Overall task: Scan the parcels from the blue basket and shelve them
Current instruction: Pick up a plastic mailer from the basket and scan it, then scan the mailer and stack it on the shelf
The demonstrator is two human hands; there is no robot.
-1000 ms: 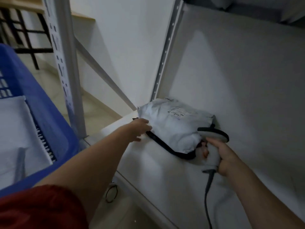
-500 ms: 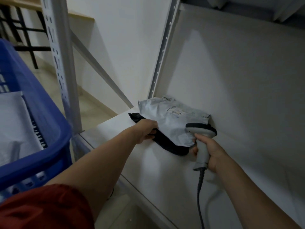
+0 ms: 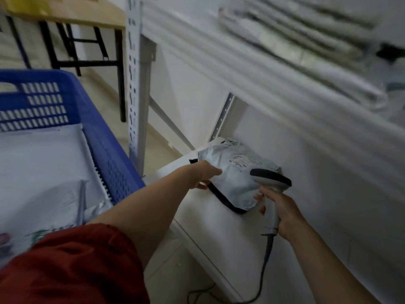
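Observation:
A grey poly-bag parcel (image 3: pixel 236 174) with a white label lies on top of a black parcel (image 3: pixel 225 200) at the back left of the white lower shelf (image 3: pixel 219 233). My left hand (image 3: pixel 205 174) rests on the grey parcel's left end, with its fingers lying flat on the bag. My right hand (image 3: pixel 282 212) grips the handle of a grey barcode scanner (image 3: pixel 270 183), whose head hangs just over the parcel's right end. The blue basket (image 3: pixel 103 137) stands at the left and holds white parcels (image 3: pixel 41 172).
A perforated steel shelf upright (image 3: pixel 134 88) rises between basket and shelf. The upper shelf edge (image 3: pixel 285 91) runs overhead, blurred, with several flat parcels on it. The scanner cable (image 3: pixel 260 279) trails down to the floor. A wooden table with black legs (image 3: pixel 87 40) stands behind.
The view has pulled back and tilted up, bringing the upper shelf and more of the basket into sight. Both hands stay at the grey parcel and the scanner stays at its right end.

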